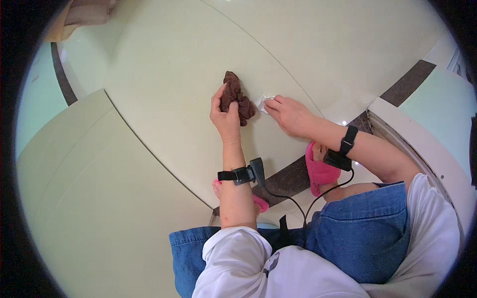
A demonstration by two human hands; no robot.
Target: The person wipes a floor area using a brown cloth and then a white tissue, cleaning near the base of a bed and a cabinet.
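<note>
A crumpled brown cloth (pixel 234 93) is bunched in my left hand (pixel 226 115), with the thumb across its near side and the fingers along its left edge. Just right of it, my right hand (pixel 288 113) pinches a small wad of thin white material (pixel 262 102), perhaps tissue or plastic film. Both are low over the pale tiled floor (pixel 179 85); whether the cloth rests fully on it, I cannot tell. A narrow gap separates the cloth from the white wad. The right fingertips hide part of the wad.
A dark stone strip (pixel 287 180) crosses the floor by my feet in pink slippers (pixel 321 173). A pale panel (pixel 74 178) stands at the left and a white door frame (pixel 413 126) at the right. Cabled black straps (pixel 242 175) circle my wrists. Fabric (pixel 87 13) hangs at the upper left.
</note>
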